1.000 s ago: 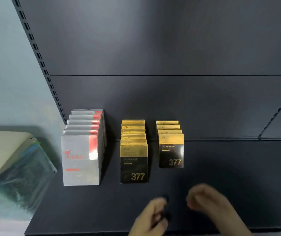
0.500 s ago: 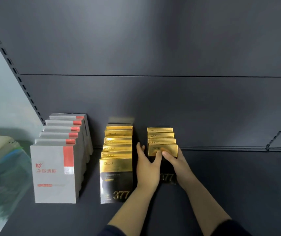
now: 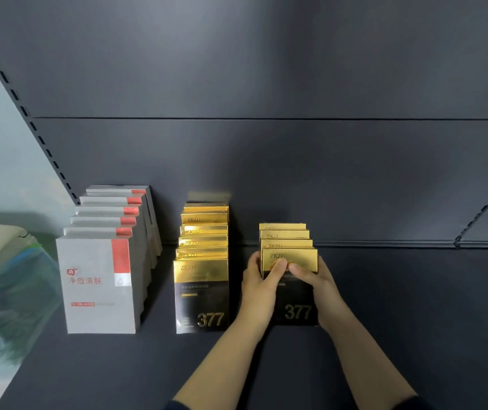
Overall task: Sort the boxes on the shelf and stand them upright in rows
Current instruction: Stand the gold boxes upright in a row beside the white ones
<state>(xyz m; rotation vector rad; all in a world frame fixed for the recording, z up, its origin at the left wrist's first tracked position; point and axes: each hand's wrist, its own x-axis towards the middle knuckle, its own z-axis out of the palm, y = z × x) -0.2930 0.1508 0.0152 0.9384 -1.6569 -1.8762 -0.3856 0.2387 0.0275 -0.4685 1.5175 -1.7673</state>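
Three rows of upright boxes stand on the dark shelf (image 3: 414, 306). At the left is a row of grey boxes with red stripes (image 3: 100, 285). In the middle stands a row of gold-and-black "377" boxes (image 3: 203, 291). A shorter row of the same gold-and-black boxes (image 3: 290, 258) is at the right. My left hand (image 3: 259, 284) grips the left side of that right row, thumb on the front box's face. My right hand (image 3: 313, 279) grips its right side, thumb also on the front.
The shelf's dark back panel (image 3: 266, 158) rises right behind the rows. A slotted upright (image 3: 29, 119) runs along the left. Beyond the shelf's left end lies a pale object under clear plastic (image 3: 3, 285). To the right of the rows the shelf is bare.
Both hands came up from the shelf's front edge and closed round the right gold-and-black row. The view has shifted closer and to the right.
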